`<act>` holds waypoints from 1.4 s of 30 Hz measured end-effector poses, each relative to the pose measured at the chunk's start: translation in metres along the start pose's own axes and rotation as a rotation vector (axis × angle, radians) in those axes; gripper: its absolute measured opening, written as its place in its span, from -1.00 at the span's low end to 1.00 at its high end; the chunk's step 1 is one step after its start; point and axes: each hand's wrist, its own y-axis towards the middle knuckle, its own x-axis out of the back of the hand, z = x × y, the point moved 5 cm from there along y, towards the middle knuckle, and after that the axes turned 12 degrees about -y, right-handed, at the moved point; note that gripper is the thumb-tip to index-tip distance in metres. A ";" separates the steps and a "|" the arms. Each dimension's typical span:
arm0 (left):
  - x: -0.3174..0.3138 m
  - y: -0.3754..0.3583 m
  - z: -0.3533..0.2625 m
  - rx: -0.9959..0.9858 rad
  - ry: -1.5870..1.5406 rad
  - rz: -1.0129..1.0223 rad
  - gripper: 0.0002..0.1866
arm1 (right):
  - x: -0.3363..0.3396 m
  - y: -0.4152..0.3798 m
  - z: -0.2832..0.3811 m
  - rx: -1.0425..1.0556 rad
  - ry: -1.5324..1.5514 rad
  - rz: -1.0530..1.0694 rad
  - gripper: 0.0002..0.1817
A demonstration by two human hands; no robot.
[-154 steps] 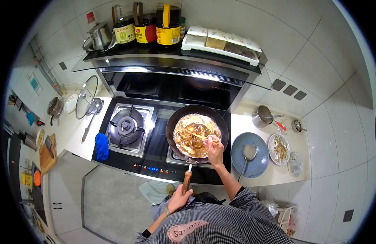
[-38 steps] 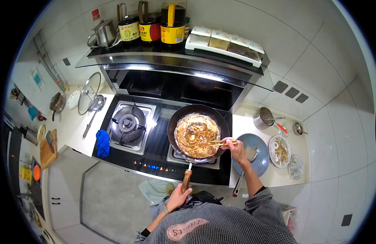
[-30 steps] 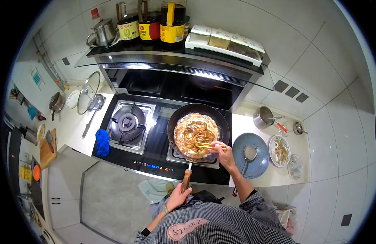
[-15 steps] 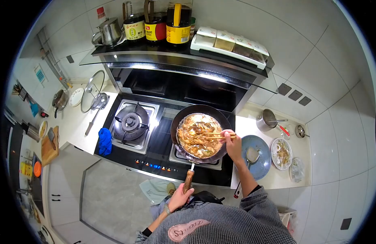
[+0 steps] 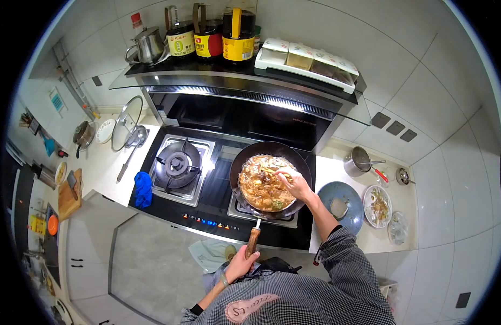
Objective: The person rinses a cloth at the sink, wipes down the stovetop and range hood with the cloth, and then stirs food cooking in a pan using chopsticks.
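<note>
A dark wok (image 5: 245, 151) sits on the right burner, filled with brown, saucy food (image 5: 264, 187) in liquid. My left hand (image 5: 242, 264) is wrapped round the wok's wooden handle (image 5: 253, 241). Over the right part of the wok, my right hand (image 5: 295, 184) grips a pair of yellowish chopsticks (image 5: 269, 170), their tips in or just over the food. The hand hides much of the chopsticks' length.
Right of the stove stand a blue pan (image 5: 354, 223) with a ladle, a plate of food scraps (image 5: 377, 206) and a small metal pot (image 5: 356, 161). A blue cloth (image 5: 143, 189) lies beside the left burner (image 5: 178, 164). A glass lid (image 5: 127, 123) leans on the left counter.
My right hand has moved left and inward over the wok with the chopsticks. The food has shifted in the wok. My left hand stays on the handle.
</note>
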 end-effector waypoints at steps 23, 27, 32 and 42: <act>0.003 0.005 0.008 -0.020 0.013 0.004 -0.53 | 0.028 -0.087 0.060 0.128 -0.064 0.070 -0.84; 0.002 0.003 0.003 -0.005 0.021 0.016 -0.53 | -0.007 -0.090 0.045 0.325 -0.312 0.122 -0.74; 0.002 0.002 0.003 0.012 0.008 0.014 -0.54 | -0.008 -0.085 0.033 0.407 -0.473 0.099 -0.67; 0.000 -0.001 -0.004 -0.005 0.016 0.006 -0.59 | 0.020 -0.062 0.044 0.187 -0.180 0.014 -0.81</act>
